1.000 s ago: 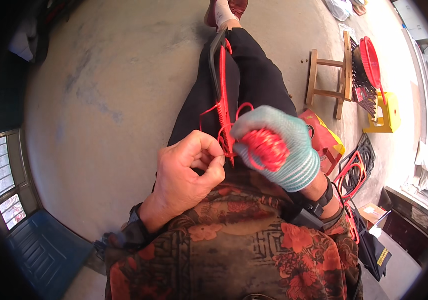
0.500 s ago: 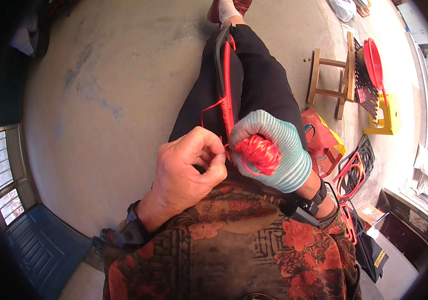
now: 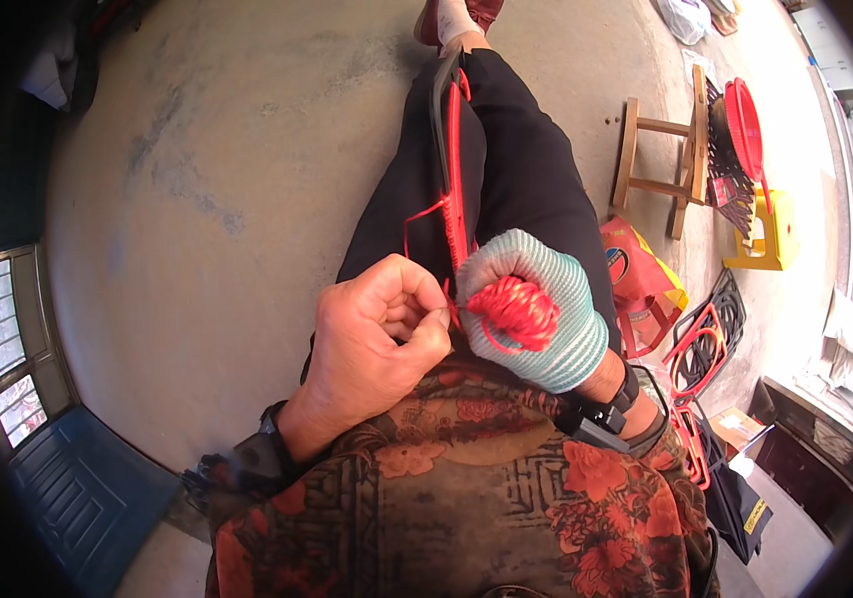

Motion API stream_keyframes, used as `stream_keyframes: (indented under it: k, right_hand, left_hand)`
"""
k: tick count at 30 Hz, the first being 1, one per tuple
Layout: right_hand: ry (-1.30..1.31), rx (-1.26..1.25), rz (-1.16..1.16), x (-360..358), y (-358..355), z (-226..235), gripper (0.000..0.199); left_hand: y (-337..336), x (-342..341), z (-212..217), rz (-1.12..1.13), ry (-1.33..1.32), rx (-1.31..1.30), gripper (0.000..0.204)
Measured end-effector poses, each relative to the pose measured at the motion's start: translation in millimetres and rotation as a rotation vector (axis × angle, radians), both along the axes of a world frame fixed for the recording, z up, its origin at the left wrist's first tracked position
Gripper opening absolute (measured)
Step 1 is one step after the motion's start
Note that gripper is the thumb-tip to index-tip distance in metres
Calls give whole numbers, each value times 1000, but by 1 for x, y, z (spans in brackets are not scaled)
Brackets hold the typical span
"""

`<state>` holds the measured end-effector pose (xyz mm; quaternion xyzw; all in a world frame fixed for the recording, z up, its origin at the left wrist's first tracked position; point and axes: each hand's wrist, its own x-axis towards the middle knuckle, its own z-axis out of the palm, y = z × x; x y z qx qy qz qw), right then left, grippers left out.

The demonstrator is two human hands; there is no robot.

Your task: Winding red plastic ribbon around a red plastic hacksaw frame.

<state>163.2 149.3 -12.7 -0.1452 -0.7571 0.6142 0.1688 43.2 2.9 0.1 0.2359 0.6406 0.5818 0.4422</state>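
Watching the head view, I see the left hand (image 3: 372, 334) at centre pinching red cord (image 3: 454, 317), thumb to forefinger. Just right, the gloved right hand (image 3: 574, 314) curls around a red cord bundle (image 3: 516, 312); a red-wrapped black frame (image 3: 453, 164) runs toward top centre.

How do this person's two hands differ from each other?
The left hand is bare, while the right hand wears a pale green-and-white striped glove. The left hand pinches at a thin red cord with thumb and forefinger, while the right hand curls around a wound red bundle. Both have something dark strapped at the wrist.
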Motion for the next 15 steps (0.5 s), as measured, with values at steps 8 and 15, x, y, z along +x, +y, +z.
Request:
stream_keyframes:
  k: [8,15]
  right_hand:
    - [-189,-651,-70,2,-3,7,19]
    - [33,246,45,9,3,17,30]
  left_hand:
    - [2,-1,15,35,-300,59,8]
    - [2,7,11,68,145,12,9]
